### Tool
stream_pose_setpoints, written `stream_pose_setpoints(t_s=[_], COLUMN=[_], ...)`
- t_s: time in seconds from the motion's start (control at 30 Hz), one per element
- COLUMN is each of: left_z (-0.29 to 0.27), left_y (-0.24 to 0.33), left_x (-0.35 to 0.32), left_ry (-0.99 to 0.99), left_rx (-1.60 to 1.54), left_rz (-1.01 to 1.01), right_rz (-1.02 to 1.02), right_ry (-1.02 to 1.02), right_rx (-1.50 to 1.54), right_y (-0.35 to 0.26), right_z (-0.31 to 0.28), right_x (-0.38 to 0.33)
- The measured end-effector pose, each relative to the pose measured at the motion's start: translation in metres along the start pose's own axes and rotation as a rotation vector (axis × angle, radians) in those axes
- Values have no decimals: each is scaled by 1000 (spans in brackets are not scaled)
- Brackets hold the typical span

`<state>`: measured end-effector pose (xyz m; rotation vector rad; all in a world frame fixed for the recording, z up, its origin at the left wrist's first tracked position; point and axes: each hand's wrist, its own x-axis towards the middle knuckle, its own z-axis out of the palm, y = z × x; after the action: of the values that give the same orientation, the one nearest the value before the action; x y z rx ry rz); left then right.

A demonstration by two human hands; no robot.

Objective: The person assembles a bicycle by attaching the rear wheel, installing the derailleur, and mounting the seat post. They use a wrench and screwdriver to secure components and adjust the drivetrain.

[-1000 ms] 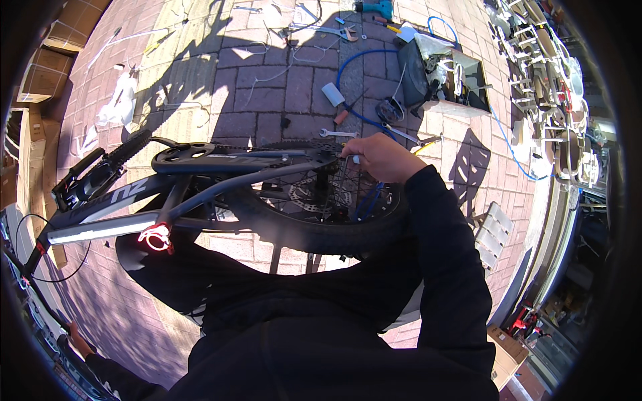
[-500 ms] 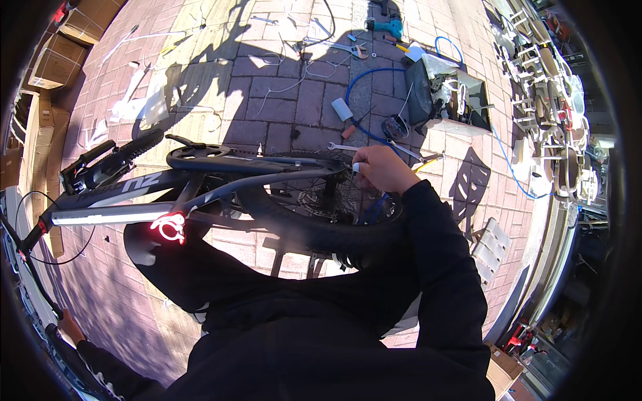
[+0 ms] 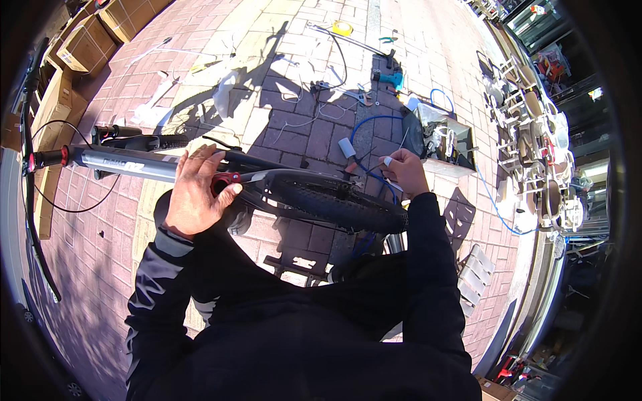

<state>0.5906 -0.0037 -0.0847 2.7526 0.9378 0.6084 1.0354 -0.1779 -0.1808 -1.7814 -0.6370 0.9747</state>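
The bicycle (image 3: 114, 160) extends across the paving (image 3: 114, 260) in front of the person, handlebar end at left, rear wheel (image 3: 361, 210) at right. Frame and rear wheel stand between the person's legs and the tools beyond.

Left hand (image 3: 197, 190): laid over the frame beside the red clamp (image 3: 227, 178), thumb spread from the fingers, hiding that section; finger closure beneath cannot be determined. Right hand (image 3: 404, 172): raised just beyond the rear wheel, fingers curled inward; a white piece (image 3: 388, 161) shows at the fingertips, but whether it is pinched or worn cannot be determined.

Surroundings: the open toolbox (image 3: 413, 137) stands near the right hand. A blue hose (image 3: 364, 122) curves past a white cylinder (image 3: 346, 148).

Count: bicycle, one; toolbox, one; white cylinder, one; teal power drill (image 3: 389, 79), one; yellow roll (image 3: 342, 28), one; slatted grey panel (image 3: 476, 274), one; cardboard boxes (image 3: 87, 43) at upper left, at least three.
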Motion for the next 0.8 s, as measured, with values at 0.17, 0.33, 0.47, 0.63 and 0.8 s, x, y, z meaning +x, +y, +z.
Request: stream_pose_setpoints(t_s=[0.17, 0.33, 0.47, 0.63, 0.8], left_z=[27, 59, 78, 115, 151], left_y=[19, 19, 23, 68, 116], left_x=[51, 99, 116, 93, 74], left_ry=[-301, -370, -347, -133, -398], left_rx=[-89, 14, 78, 0, -204], left_rz=[-186, -200, -232, 91, 312], right_rz=[-219, -214, -135, -181, -78], right_ry=[73, 176, 174, -268, -642], right_rx=[413, 417, -255, -934, -1439], right_y=[-18, -33, -43, -33, 0], right_z=[-19, -6, 4, 22, 43], right_x=[-44, -57, -25, 52, 115])
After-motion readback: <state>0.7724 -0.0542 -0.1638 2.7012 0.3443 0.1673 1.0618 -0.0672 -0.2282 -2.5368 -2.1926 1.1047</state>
